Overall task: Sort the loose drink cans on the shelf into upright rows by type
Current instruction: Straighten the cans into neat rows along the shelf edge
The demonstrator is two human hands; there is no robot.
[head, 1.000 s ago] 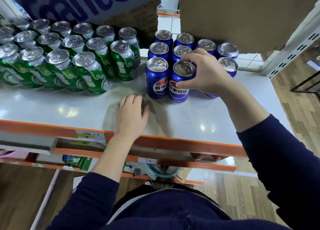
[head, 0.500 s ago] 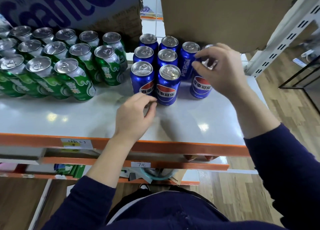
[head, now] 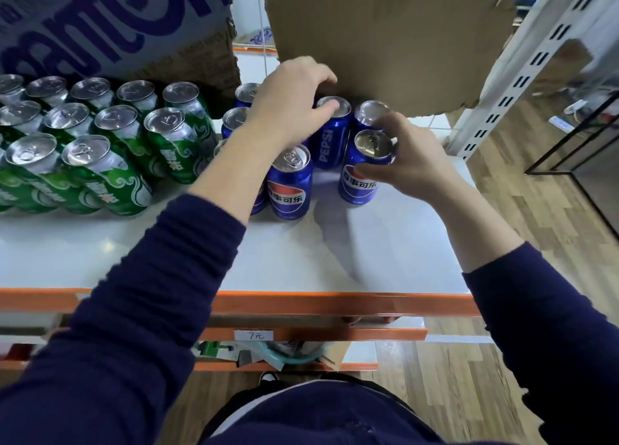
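Several green cans (head: 100, 143) stand upright in rows on the left of the white shelf (head: 301, 253). Several blue Pepsi cans (head: 289, 183) stand upright in the middle. My left hand (head: 288, 103) reaches over the blue group, its fingers curled over the top of a back-row can (head: 330, 136) marked PEPSI. My right hand (head: 405, 158) grips the front right blue can (head: 363, 173) around its upper side. Some blue cans are hidden under my left arm.
A printed carton (head: 110, 22) sits behind the green cans. A brown cardboard box (head: 385, 32) hangs over the back blue cans. The shelf has an orange front edge (head: 301, 304) and a grey upright post (head: 522, 62) at the right. A lower shelf holds clutter.
My left hand has lifted off the shelf front and moved up over the blue cans to the back row. My right hand has closed around the front right blue can.
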